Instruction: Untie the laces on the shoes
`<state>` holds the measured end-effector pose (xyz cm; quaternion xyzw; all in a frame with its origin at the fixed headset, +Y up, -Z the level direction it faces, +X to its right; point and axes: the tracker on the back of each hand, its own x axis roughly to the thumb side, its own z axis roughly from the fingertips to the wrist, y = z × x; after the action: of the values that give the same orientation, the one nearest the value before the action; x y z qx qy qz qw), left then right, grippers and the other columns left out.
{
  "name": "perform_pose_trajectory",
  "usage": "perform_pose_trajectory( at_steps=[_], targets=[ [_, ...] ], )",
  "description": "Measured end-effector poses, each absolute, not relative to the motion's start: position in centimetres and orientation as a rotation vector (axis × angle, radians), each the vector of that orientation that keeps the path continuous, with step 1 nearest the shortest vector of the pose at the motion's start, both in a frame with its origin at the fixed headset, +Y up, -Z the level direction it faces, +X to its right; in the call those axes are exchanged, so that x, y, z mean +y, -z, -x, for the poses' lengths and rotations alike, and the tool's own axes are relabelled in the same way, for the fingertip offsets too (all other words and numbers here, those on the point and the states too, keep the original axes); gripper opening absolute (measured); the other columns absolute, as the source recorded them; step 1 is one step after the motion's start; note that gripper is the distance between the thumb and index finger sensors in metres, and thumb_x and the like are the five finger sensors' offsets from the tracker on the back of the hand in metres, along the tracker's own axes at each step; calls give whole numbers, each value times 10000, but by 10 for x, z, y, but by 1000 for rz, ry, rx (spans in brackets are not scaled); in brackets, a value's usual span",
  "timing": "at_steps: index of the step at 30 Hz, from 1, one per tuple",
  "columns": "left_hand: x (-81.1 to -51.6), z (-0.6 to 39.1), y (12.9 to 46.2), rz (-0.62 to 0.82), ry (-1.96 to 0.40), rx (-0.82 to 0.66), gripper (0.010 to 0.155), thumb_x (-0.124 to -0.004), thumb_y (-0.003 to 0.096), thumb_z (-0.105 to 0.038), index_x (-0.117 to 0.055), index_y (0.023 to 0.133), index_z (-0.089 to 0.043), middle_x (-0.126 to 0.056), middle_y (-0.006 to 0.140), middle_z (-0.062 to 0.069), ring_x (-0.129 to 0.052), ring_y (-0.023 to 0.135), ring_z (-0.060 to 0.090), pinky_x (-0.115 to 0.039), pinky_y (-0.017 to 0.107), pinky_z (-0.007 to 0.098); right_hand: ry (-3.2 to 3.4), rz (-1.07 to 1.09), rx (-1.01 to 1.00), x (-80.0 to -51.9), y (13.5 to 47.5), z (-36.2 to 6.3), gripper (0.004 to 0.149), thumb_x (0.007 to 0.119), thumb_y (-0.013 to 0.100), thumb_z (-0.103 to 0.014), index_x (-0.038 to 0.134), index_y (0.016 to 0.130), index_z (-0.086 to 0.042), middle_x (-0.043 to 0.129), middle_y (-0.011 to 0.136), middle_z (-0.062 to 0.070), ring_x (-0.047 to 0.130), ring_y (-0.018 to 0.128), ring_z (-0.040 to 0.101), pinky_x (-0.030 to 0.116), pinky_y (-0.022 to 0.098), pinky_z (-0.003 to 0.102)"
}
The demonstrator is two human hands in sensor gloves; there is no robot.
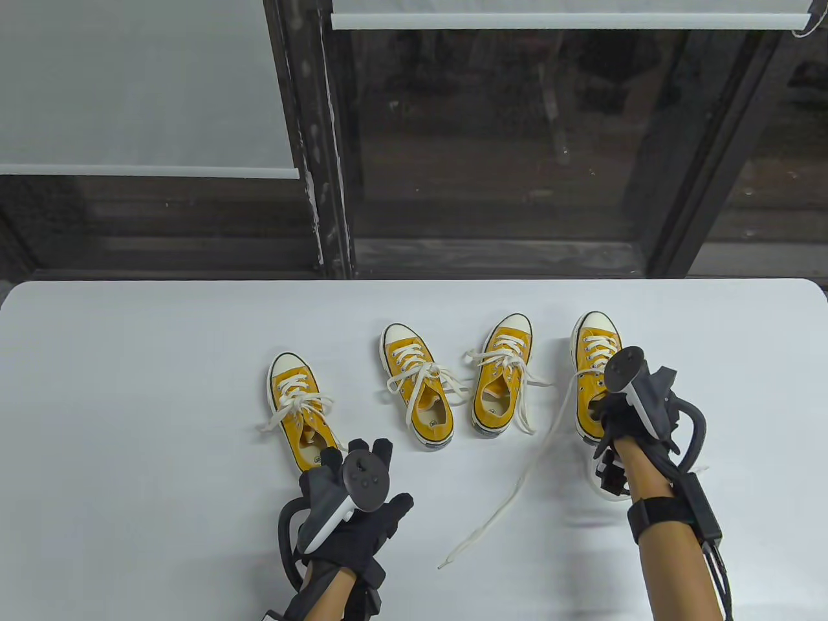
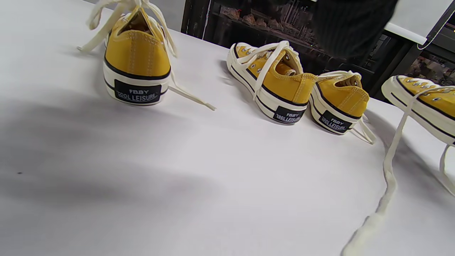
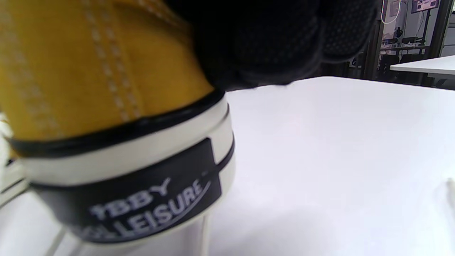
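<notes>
On the white table (image 1: 129,388), four yellow shoes stood toes away. Right hand (image 1: 624,420) gripped the rightmost shoe (image 1: 592,362) at its heel, its lace (image 1: 517,482) trailing loose. Left hand (image 1: 362,491), fingers spread, holding nothing, hovered just behind the leftmost shoe (image 1: 299,404), bow tied.

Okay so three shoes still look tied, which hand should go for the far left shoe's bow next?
Left, probably. The left hand hovers free just beside the heel of the far left shoe, whose bow is still tied. The right hand is across the table, gripping the heel of the rightmost shoe, whose lace already trails loose.
</notes>
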<state>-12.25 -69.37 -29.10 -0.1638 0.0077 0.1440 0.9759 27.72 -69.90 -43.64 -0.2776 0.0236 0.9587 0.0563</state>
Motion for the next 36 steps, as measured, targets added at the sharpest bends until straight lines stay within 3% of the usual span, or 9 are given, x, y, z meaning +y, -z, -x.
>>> perform_pose_trajectory(
  at_steps=[13, 15, 17, 20, 23, 25, 29, 33, 36],
  targets=[
    [-693, 122, 291, 342, -293, 16, 823, -727, 539, -620, -267, 1188, -409, -215, 1318, -29, -111, 1210, 358, -170, 820, 717, -3046, 785, 140, -730, 452, -278, 437, 681, 596, -381, 763, 970, -169, 941, 686, -54, 1020, 507, 100, 730, 633, 464],
    [-693, 120, 290, 337, -297, 9, 823, -728, 540, -619, -273, 1190, -401, -220, 1317, -23, -117, 1208, 365, -175, 818, 720, -2976, 760, 181, -721, 449, -278, 527, 664, 615, -406, 601, 1098, -202, 829, 918, 30, 953, 763, 208, 668, 669, 523],
    [-692, 119, 290, 339, -294, 2, 822, -728, 539, -619, -274, 1189, -400, -223, 1317, -23, -120, 1208, 365, -179, 817, 719, -2879, 703, 242, -706, 447, -273, 605, 615, 637, -392, 406, 1169, -193, 500, 1136, 155, 653, 1023, 379, 575, 710, 583],
    [-693, 119, 290, 342, -296, -2, 820, -727, 540, -618, -279, 1189, -396, -224, 1316, -18, -123, 1206, 367, -183, 817, 718, -2807, 613, 124, -680, 446, -252, 627, 619, 639, -358, 339, 1180, -209, 391, 1174, 150, 466, 1088, 430, 492, 740, 607],
    [-693, 120, 290, 340, -301, -3, 820, -727, 540, -618, -280, 1190, -394, -222, 1316, -17, -124, 1206, 366, -183, 817, 719, -2850, 540, 140, -661, 447, -224, 620, 625, 647, -398, 368, 1180, -212, 455, 1159, 124, 572, 1051, 376, 544, 732, 563],
    [-692, 119, 290, 340, -307, -9, 820, -726, 540, -619, -281, 1190, -394, -223, 1316, -16, -122, 1206, 367, -183, 818, 718, -2888, 477, 138, -656, 449, -202, 581, 652, 639, -427, 485, 1153, -215, 625, 1084, 88, 770, 926, 275, 643, 684, 497],
    [-690, 118, 289, 328, -307, -23, 816, -728, 540, -616, -288, 1190, -393, -228, 1316, -15, -128, 1206, 366, -186, 818, 718, -2894, 450, 397, -667, 460, -163, 538, 666, 637, -486, 640, 1086, -191, 886, 800, -36, 957, 583, 135, 770, 528, 397],
    [-690, 118, 288, 329, -319, -30, 818, -731, 540, -614, -290, 1191, -389, -233, 1315, -13, -131, 1206, 368, -189, 817, 719, -2939, 580, 631, -693, 472, -143, 676, 671, 625, -583, 580, 1122, -135, 855, 837, -3, 941, 599, 156, 759, 528, 401],
    [-692, 117, 289, 344, -320, -35, 818, -730, 541, -615, -290, 1191, -388, -232, 1315, -12, -130, 1206, 370, -189, 818, 718, -2991, 639, 617, -712, 480, -137, 693, 669, 618, -593, 568, 1126, -133, 856, 833, -1, 941, 579, 147, 763, 518, 395]
  ],
)
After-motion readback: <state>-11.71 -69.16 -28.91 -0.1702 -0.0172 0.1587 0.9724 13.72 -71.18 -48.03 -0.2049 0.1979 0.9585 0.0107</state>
